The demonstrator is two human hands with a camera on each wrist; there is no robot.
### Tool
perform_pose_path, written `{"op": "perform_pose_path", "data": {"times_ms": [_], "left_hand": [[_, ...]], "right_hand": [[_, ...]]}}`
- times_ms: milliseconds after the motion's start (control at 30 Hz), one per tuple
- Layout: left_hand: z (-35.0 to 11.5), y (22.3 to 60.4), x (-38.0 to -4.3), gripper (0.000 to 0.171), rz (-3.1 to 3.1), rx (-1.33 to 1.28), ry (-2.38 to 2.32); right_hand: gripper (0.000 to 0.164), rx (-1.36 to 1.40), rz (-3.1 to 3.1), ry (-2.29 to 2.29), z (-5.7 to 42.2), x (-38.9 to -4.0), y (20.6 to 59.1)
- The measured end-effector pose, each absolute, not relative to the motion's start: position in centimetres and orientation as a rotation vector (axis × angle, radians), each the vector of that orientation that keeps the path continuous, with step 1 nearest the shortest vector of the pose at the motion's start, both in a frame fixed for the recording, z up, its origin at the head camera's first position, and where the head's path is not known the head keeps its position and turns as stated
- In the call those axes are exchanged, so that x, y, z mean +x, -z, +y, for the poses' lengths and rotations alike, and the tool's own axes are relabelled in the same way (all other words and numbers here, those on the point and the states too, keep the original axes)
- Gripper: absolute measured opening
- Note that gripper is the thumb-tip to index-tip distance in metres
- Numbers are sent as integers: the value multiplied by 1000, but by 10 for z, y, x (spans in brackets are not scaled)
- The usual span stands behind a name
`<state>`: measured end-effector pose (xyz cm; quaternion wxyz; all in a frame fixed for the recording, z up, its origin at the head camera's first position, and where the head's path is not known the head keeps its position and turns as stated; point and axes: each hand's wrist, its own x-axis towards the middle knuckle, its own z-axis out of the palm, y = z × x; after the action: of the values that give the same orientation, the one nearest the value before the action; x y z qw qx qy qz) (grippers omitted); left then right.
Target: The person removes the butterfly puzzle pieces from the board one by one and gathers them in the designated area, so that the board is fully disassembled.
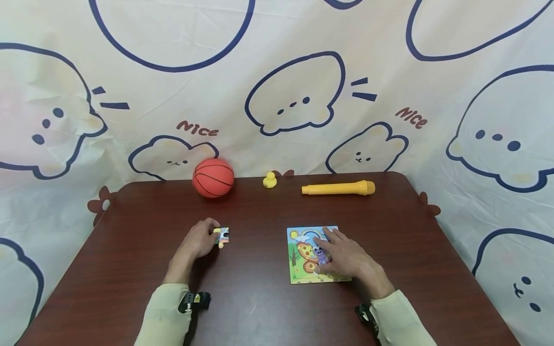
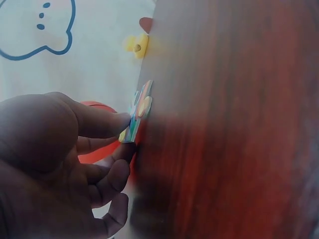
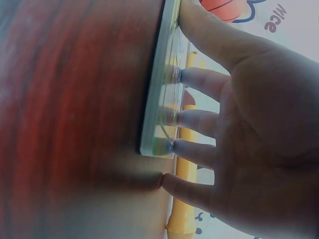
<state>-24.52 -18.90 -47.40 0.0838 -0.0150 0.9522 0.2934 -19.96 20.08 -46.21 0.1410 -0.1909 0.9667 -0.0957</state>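
My left hand (image 1: 200, 241) pinches a small jigsaw piece (image 1: 222, 237) between thumb and fingers, over the left part of the table. In the left wrist view the colourful jigsaw piece (image 2: 138, 112) is seen nearly edge-on, a rounded tab standing out. My right hand (image 1: 346, 257) lies spread over a square picture puzzle (image 1: 298, 276), with sun, rainbow and snail drawn on it, covering its right part. In the right wrist view the fingertips of the right hand (image 3: 249, 114) touch the face of the puzzle (image 3: 158, 99), while the little finger reaches past its edge.
Along the back edge of the brown table (image 1: 255, 307) stand a red toy basketball (image 1: 213, 178), a small yellow rubber duck (image 1: 270, 180) and a yellow toy microphone (image 1: 337, 188). A white cloth (image 1: 294, 29) with cartoon outlines hangs behind the table.
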Motion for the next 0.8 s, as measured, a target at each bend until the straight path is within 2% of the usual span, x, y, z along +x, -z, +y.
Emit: {"op": "perform_pose_path", "data": {"times_ms": [333, 567, 800], "left_hand": [[-175, 467, -238, 33, 2903, -77, -950], [-139, 459, -230, 37, 2862, -18, -1064], [-101, 461, -229, 32, 2937, 127, -1028]], "right_hand": [[81, -530, 2776, 285, 201, -198, 463], [81, -515, 2783, 309, 202, -197, 465], [84, -488, 2825, 336, 203, -194, 465]]}}
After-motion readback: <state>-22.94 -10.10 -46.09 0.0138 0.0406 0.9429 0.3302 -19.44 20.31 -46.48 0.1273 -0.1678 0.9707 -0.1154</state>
